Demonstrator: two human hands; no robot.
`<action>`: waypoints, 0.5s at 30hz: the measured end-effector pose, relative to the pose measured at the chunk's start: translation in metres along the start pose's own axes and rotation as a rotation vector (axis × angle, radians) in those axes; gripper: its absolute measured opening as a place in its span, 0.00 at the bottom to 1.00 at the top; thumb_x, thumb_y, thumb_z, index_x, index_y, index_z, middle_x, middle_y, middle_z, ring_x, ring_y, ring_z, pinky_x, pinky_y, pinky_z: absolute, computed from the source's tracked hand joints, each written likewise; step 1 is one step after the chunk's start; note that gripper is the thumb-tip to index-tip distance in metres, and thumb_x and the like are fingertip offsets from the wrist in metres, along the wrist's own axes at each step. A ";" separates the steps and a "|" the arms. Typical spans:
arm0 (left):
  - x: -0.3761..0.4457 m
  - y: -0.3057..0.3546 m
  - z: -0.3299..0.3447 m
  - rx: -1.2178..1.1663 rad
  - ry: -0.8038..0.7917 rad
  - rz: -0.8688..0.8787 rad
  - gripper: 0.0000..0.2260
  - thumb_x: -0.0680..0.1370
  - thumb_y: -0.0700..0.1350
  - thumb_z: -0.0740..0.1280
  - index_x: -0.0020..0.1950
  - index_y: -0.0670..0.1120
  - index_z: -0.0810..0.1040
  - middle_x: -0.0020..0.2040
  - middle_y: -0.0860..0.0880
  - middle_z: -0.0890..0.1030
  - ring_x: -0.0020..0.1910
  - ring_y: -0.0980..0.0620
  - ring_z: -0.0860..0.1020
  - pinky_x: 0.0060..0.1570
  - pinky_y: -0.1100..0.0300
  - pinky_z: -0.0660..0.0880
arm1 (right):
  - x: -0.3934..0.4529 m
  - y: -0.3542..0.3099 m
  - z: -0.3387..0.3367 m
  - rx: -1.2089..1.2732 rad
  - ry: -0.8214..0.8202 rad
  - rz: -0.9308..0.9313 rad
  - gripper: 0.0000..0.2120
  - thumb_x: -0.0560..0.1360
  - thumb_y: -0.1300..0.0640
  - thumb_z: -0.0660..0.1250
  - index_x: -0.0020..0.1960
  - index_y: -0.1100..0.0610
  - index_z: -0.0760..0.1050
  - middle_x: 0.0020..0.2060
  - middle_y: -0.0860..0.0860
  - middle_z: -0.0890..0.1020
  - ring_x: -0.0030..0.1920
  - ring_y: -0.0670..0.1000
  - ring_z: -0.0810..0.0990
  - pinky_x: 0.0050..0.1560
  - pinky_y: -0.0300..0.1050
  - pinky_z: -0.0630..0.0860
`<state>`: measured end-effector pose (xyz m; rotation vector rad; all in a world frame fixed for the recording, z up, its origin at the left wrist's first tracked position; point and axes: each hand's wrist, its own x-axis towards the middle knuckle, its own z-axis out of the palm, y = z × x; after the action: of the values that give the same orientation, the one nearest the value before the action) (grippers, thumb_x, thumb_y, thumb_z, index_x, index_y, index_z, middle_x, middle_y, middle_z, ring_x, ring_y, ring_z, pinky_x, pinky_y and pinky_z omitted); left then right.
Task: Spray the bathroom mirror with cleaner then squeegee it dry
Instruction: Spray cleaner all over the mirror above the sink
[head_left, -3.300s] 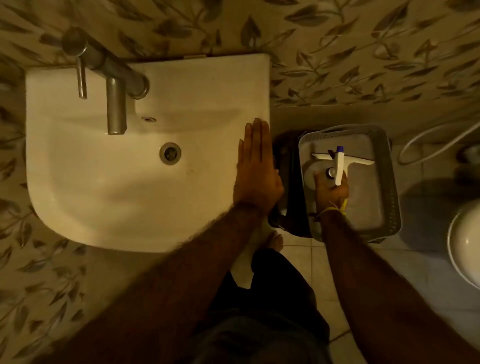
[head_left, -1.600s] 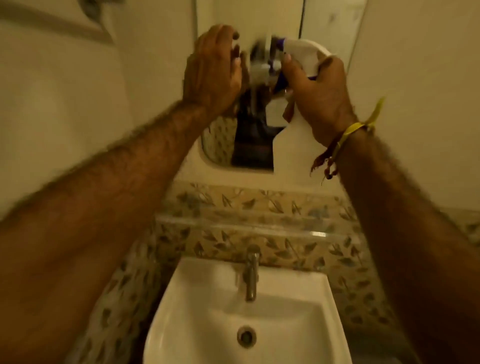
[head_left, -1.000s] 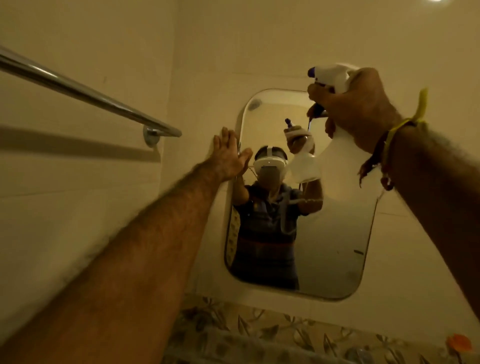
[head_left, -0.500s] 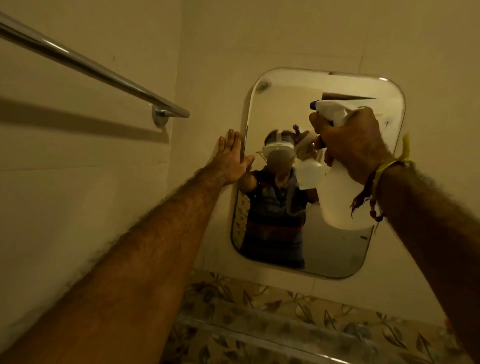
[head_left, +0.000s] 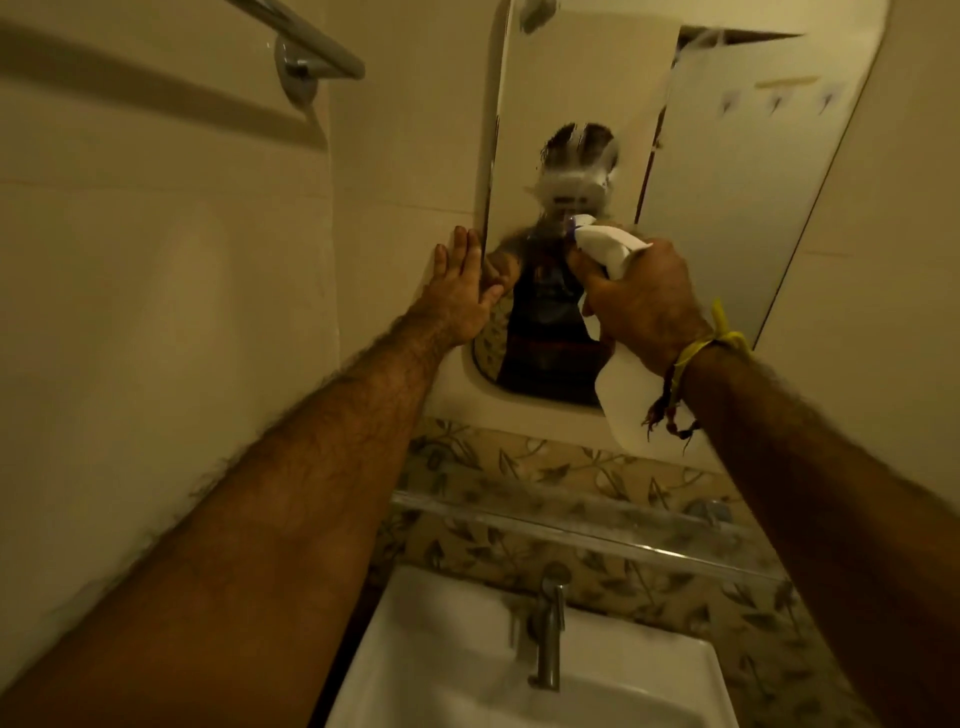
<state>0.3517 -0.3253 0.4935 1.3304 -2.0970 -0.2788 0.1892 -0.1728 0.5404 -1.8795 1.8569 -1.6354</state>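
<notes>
White plastic spray bottle (head_left: 631, 395) gripped in the right hand (head_left: 641, 304), fingers (head_left: 584, 280) curled tight around the neck, trigger side hidden so cannot tell if pressed. Nozzle end pointing up and away from those fingers, straight at the mirror (head_left: 727, 171), very near the glass, perhaps just apart from it. Long axis of the bottle running down and toward the wrist, body hanging below the hand, in front of the lower edge of the mirror. Misted, streaky patch (head_left: 576, 166) on the glass just above the nozzle; to the right of the fingers a wide dry-looking area, also above, up to the top edge cut by the frame. Left hand (head_left: 460, 299) flat against the wall at the left edge of the mirror, fingers (head_left: 457, 254) spread a little and pointing up, holding nothing. Right hand clearly the nearer one to the unsprayed glass. Probably in the spraying step, with most of the surface not yet wetted. Free room to sweep rightward and upward; to the left only the wall and the towel bar (head_left: 301, 36) high up. Below the fingers, the shelf (head_left: 571, 525), tap (head_left: 548, 639) and sink (head_left: 452, 670), well apart. No squeegee in view.
</notes>
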 end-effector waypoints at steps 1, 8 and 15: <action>-0.002 0.000 0.002 -0.003 -0.008 -0.007 0.36 0.86 0.56 0.57 0.82 0.50 0.35 0.82 0.51 0.32 0.81 0.42 0.34 0.79 0.39 0.42 | -0.003 0.004 0.005 0.010 -0.012 0.012 0.23 0.75 0.48 0.71 0.67 0.55 0.70 0.53 0.57 0.83 0.52 0.59 0.82 0.52 0.58 0.82; -0.021 -0.026 0.027 0.074 -0.125 -0.042 0.33 0.87 0.55 0.54 0.82 0.49 0.35 0.82 0.50 0.33 0.81 0.42 0.36 0.80 0.38 0.44 | -0.039 0.039 0.034 -0.121 -0.078 0.058 0.20 0.75 0.47 0.71 0.61 0.57 0.75 0.47 0.56 0.83 0.41 0.55 0.84 0.40 0.53 0.84; -0.030 -0.003 0.006 0.200 -0.078 -0.088 0.27 0.87 0.49 0.56 0.83 0.46 0.51 0.83 0.43 0.52 0.80 0.39 0.58 0.76 0.43 0.61 | -0.060 0.059 0.048 -0.330 -0.208 0.004 0.14 0.74 0.44 0.70 0.46 0.55 0.75 0.33 0.46 0.75 0.39 0.56 0.82 0.39 0.53 0.82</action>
<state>0.3586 -0.3015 0.4759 1.5539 -2.1798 -0.1632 0.1949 -0.1739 0.4436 -2.0660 2.1376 -1.1318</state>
